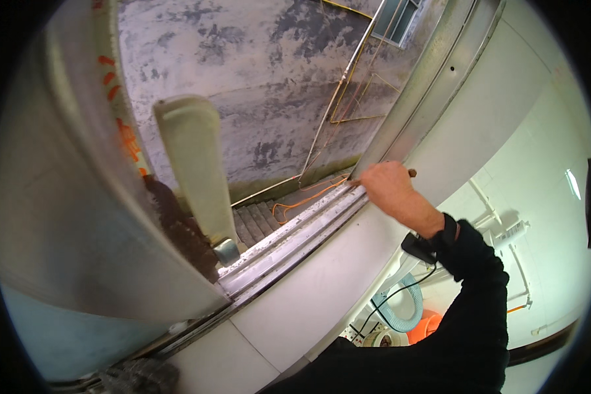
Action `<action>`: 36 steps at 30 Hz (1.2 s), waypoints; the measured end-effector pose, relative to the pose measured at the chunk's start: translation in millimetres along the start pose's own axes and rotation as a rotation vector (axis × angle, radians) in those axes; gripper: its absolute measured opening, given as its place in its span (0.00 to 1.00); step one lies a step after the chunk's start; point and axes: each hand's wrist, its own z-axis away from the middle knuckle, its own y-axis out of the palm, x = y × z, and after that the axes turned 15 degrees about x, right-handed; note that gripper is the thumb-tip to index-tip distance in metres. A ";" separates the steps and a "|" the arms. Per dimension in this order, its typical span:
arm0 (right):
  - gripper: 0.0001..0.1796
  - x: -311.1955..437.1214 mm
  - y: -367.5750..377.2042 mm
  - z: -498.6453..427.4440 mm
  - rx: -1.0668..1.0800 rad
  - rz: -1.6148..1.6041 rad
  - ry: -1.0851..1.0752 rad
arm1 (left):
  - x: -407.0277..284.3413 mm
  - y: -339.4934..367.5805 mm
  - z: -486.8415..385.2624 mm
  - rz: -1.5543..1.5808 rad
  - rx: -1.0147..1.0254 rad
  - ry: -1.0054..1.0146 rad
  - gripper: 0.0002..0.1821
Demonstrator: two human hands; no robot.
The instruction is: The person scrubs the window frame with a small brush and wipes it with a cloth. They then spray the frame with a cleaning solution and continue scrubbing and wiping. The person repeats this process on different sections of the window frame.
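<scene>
My right hand (386, 189), in a black sleeve with a dark band and a cabled black device at the wrist, is closed on a small brown tool, mostly hidden; its ends (412, 173) show beside the fist. It is at the far corner of a sliding window's metal bottom track (295, 236), where the track meets the upright metal frame (423, 83). White flecks and dirt lie along the track. My left hand is not in view. A dark grey crumpled thing (140, 377), perhaps a cloth, lies at the bottom left; I cannot tell exactly what it is.
A pale tiled sill (295, 290) borders the track. At the left are a glass sash (93, 221) and a cream paddle-shaped piece (192, 157). Outside are steps (256, 221), an orange cable (300, 204) and a stained wall. Below right are a toilet seat (409, 305) and orange bucket (426, 325).
</scene>
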 end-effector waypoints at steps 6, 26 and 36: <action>0.04 13.0 8.2 -4.6 0.010 0.102 -0.023 | 2.5 -3.3 3.3 -0.017 0.009 -0.060 0.09; 0.03 21.2 0.5 1.9 -0.002 0.047 0.036 | 14.0 -5.7 6.9 -0.010 -0.022 -0.039 0.07; 0.05 4.1 -8.3 -12.6 0.141 0.027 0.015 | 7.2 -4.9 5.2 -0.095 0.000 0.011 0.08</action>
